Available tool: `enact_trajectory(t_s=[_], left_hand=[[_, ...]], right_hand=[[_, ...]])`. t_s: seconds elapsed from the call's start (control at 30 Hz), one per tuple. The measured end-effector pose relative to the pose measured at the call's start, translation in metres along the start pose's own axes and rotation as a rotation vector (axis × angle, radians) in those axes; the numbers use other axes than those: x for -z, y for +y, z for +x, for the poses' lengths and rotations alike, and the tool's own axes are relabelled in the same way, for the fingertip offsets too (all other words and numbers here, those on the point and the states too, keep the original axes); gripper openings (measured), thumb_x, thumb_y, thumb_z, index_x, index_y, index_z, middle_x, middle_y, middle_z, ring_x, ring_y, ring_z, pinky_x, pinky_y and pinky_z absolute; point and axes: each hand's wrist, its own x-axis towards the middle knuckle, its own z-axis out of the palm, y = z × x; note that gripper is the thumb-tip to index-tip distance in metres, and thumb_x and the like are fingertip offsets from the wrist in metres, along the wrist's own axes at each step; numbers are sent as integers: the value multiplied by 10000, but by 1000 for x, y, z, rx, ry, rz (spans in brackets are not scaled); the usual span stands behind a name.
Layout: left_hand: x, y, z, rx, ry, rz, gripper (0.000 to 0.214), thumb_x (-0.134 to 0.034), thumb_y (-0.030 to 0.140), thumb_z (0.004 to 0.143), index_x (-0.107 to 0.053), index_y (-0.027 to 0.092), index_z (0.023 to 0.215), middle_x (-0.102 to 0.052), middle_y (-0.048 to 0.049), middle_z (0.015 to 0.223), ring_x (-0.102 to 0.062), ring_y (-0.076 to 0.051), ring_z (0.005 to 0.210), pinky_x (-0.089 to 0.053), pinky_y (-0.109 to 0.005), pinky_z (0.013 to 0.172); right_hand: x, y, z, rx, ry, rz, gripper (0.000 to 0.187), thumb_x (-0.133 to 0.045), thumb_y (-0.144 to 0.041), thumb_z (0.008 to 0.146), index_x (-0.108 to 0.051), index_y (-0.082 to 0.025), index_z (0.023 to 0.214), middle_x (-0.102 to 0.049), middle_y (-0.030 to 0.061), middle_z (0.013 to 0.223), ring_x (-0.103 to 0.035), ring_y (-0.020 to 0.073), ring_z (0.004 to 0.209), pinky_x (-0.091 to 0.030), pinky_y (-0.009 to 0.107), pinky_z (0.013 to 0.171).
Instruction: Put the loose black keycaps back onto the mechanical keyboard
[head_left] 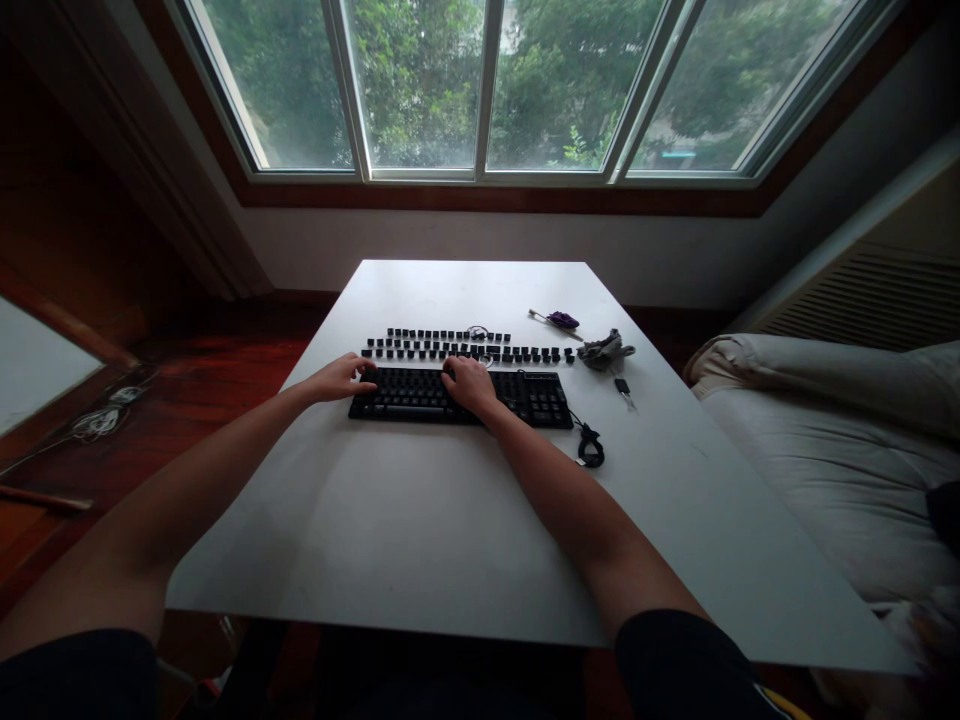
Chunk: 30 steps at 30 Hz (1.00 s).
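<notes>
A black keyboard (pixel 409 410) lies flat on the white table, with its long side towards me. My left hand (pixel 341 379) is at its left end, thumb on the near side and fingers on the far side, gripping that end. Over the middle of the keys rests my right hand (pixel 471 382), its fingers bent and closed at the upper rows. Whatever is between those fingertips is too small to make out. Just behind the keyboard stand loose black keycaps (pixel 420 349) in several rows. A thin wire loop (pixel 478 331) lies among the far ones.
On the right lie a purple-headed brush (pixel 562 320), a crumpled grey cloth (pixel 606 350), a small dark object (pixel 622 387) and the coiled black cable (pixel 591 446). The white table (pixel 390 530) stands before a window (pixel 420 90). A cushioned seat (pixel 810 450) flanks its right side.
</notes>
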Motion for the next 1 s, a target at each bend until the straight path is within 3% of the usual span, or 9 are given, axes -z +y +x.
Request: enact_trajectory(t_s=[0.43,0.83,0.93,1.0], left_hand=[[5,11,1,33,-89,71,769,-656,681,763,-588,225,1379,-559,-120,1227,-629,-232,914,-528,-343,836],[-1,-8,2,53,-110,-2,906,-670,741,725,-549,183,1428,-636,-126,1133,-644,-237,853,-527,-351,804],[2,-13,5,57,-103,-28,851,-655,716,756,-549,201,1424,-671,-97,1082,-649,-228,840,-514,-323,767],[5,-20,8,92,-22,-26,710,-604,674,816,-593,222,1363,-690,-67,1023,-650,-215,832,-502,-310,764]], right_hand=[[2,-2,-1,-12,-13,-6,202,-547,-348,988,-658,-227,1105,-688,93,1120,-596,254,1058,-421,346,898],[1,0,0,2,0,-5,185,-557,-344,980,-658,-231,1085,-690,81,1089,-599,246,1043,-422,344,895],[0,0,0,3,11,-4,186,-554,-349,981,-657,-232,1083,-691,79,1089,-599,246,1037,-421,345,893],[0,0,-1,1,4,-3,191,-548,-349,984,-655,-232,1091,-690,83,1100,-598,246,1042,-421,346,894]])
